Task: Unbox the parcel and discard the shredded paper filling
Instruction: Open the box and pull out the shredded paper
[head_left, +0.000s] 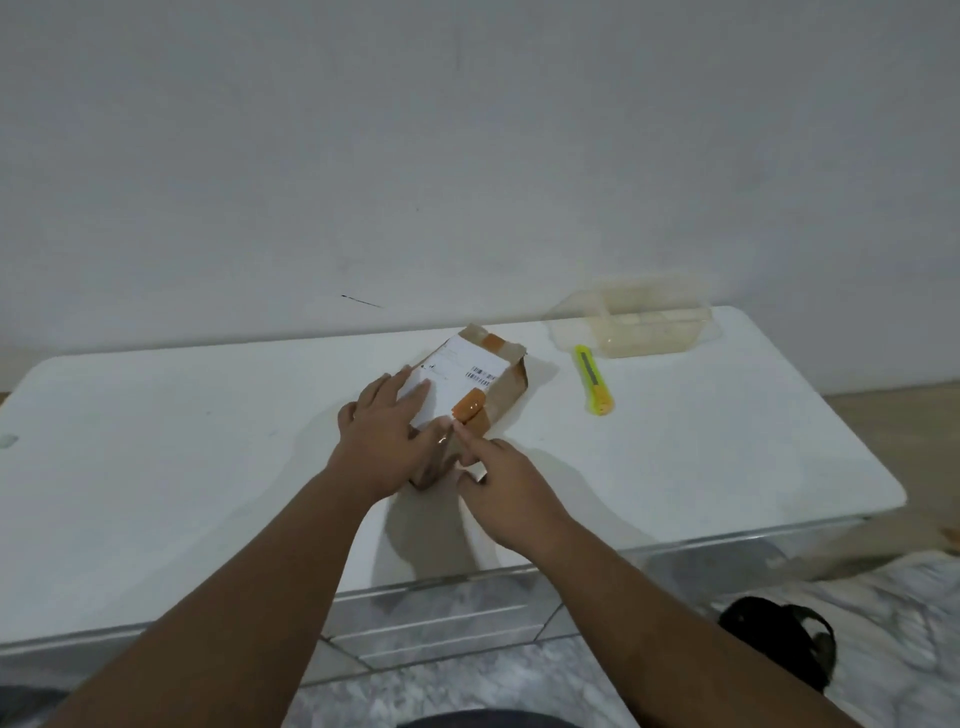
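A small brown cardboard parcel (488, 387) lies closed on the white table (208, 467), with a white shipping label and orange tape strips on top. My left hand (387, 431) lies flat on the parcel's near left part, fingers straight over the label. My right hand (501, 480) sits at the parcel's near end, its index finger stretched out and touching the edge of the orange tape, the other fingers curled beside the box.
A yellow-green utility knife (594, 379) lies right of the parcel. Behind it stands a clear plastic container (649, 322) near the wall. A dark sandal (784, 644) lies on the marble floor at the lower right.
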